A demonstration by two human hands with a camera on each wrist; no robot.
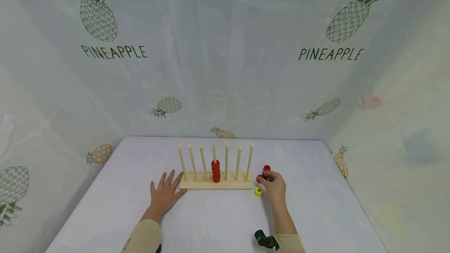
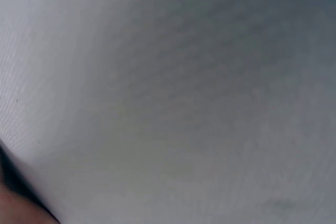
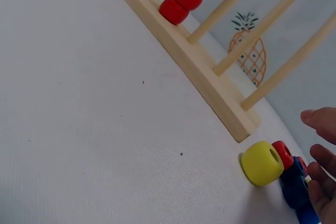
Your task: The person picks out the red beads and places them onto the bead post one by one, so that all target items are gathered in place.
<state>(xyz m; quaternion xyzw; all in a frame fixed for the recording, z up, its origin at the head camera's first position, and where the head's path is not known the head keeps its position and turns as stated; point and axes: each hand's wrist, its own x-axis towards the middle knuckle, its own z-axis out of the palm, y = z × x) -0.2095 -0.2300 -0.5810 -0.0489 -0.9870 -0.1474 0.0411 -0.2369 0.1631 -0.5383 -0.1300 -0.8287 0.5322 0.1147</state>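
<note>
A wooden peg stand with several upright pegs sits on the white table; red beads are stacked on its middle peg. My left hand lies flat with fingers spread, fingertips at the stand's left end. Off the right end, my right hand reaches over loose beads, its thumb and fingers apart in the right wrist view. By its fingers are a red bead and blue beads, partly hidden by the hand. Nearer me lies a yellow bead. Another red bead lies just beyond the fingers.
The white tabletop reaches back to a pale curtain printed with pineapples. A black device is worn at my right wrist. The left wrist view holds mostly a blurred pale surface.
</note>
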